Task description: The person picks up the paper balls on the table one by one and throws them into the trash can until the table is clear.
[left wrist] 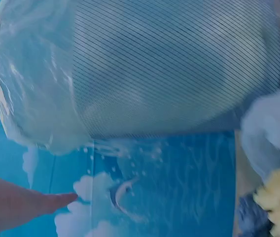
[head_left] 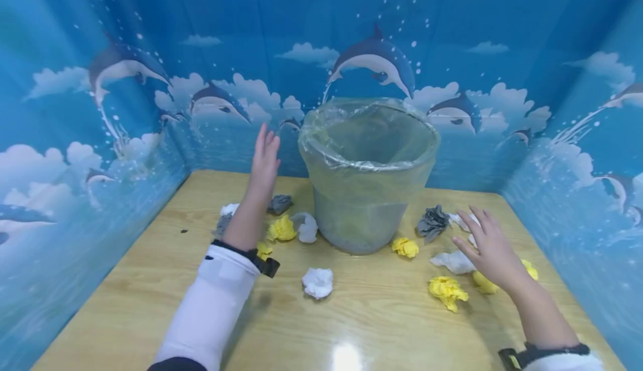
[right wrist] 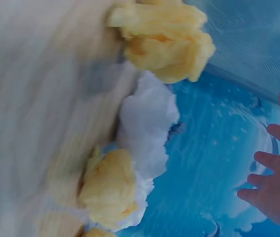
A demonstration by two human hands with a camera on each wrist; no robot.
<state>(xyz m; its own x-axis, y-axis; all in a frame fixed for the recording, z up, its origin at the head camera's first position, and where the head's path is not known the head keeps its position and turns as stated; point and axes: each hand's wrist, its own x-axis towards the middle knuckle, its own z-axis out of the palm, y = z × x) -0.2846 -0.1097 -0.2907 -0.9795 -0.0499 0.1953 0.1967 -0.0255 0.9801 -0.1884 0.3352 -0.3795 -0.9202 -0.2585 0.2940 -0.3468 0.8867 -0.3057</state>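
A round bin (head_left: pixel 366 176) lined with a clear plastic bag stands at the back middle of the wooden table (head_left: pixel 150 304). My left hand (head_left: pixel 266 143) is raised beside the bin's left rim, fingers straight and holding nothing. The left wrist view shows the bin's ribbed wall (left wrist: pixel 179 69) close up, with one fingertip (left wrist: pixel 63 199) below it. My right hand (head_left: pixel 474 227) hovers with spread fingers over crumpled paper balls to the right of the bin. Nearest to it are a white ball (head_left: pixel 452 261) and a yellow ball (head_left: pixel 483 283). In the right wrist view its fingers (right wrist: pixel 270 190) are spread and hold nothing.
Crumpled paper balls lie around the bin: white (head_left: pixel 318 282), yellow (head_left: pixel 447 292), yellow (head_left: pixel 405 246), grey (head_left: pixel 432 221), yellow (head_left: pixel 282 229), grey (head_left: pixel 280 203). Blue dolphin-print walls (head_left: pixel 75 153) close in the table on the left, back and right.
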